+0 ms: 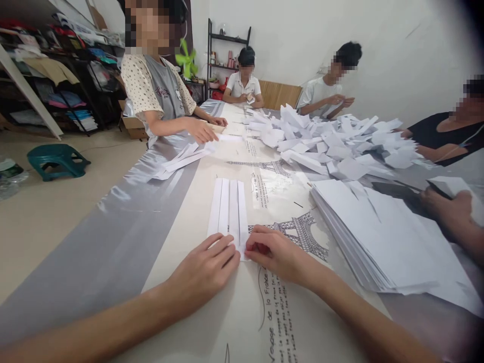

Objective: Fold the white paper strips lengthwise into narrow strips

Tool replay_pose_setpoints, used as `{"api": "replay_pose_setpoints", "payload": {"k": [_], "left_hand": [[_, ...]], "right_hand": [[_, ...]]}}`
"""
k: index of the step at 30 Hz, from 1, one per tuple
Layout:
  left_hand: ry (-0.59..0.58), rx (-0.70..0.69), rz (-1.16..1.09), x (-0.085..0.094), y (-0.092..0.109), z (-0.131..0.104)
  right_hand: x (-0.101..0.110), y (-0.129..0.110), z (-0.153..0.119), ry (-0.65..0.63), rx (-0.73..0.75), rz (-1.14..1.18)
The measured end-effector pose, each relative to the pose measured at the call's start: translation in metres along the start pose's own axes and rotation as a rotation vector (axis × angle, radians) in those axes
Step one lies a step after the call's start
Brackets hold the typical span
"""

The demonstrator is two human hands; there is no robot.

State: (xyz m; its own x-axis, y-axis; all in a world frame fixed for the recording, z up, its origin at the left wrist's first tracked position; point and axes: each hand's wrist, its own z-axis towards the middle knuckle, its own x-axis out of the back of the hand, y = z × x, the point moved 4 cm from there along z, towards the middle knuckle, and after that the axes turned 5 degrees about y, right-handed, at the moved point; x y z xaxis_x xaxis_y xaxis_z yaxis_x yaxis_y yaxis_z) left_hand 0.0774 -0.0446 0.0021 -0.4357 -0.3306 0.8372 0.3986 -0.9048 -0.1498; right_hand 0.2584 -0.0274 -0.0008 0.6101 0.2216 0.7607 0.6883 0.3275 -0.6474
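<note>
A sheet of white paper with lengthwise folds (224, 206) lies on the table in front of me, its strips running away from me. At its near end, my left hand (206, 264) rests on the lower left part, fingers together and curved over the paper, thumb hidden. My right hand (274, 252) pinches the lower right corner between thumb and forefinger. Both hands touch the same sheet and lie close together. The tablecloth (177, 302) beneath carries Eiffel Tower drawings and handwriting-style print.
A thick stack of white sheets (363, 232) lies to my right, beside another person's hand (449, 206) holding paper. Behind it spreads a large heap of folded paper (321, 136). Folded strips (185, 159) lie near a standing person at left. A green stool (58, 161) stands on the floor.
</note>
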Motion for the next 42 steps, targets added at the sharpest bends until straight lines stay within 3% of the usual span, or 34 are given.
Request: {"api": "replay_pose_setpoints", "payload": {"k": [8, 15, 21, 28, 37, 42], "left_hand": [[-0.084, -0.050, 0.193, -0.006, 0.019, -0.006], [-0.112, 0.006, 0.073, -0.007, 0.014, -0.002], [-0.107, 0.004, -0.072, -0.009, 0.014, -0.004], [-0.154, -0.043, -0.010, -0.007, 0.013, -0.005], [-0.178, -0.015, -0.036, -0.006, 0.012, 0.000], [-0.184, -0.009, -0.070, -0.005, 0.009, 0.001]], "right_hand": [[0.002, -0.004, 0.001, 0.034, -0.027, -0.041], [0.009, 0.000, -0.003, -0.080, -0.217, 0.096], [0.007, 0.000, -0.004, -0.044, -0.340, 0.139], [0.003, -0.002, -0.004, 0.053, -0.331, 0.188], [0.003, -0.001, -0.005, -0.009, -0.330, 0.113], [0.001, -0.008, -0.006, 0.026, -0.242, -0.127]]}}
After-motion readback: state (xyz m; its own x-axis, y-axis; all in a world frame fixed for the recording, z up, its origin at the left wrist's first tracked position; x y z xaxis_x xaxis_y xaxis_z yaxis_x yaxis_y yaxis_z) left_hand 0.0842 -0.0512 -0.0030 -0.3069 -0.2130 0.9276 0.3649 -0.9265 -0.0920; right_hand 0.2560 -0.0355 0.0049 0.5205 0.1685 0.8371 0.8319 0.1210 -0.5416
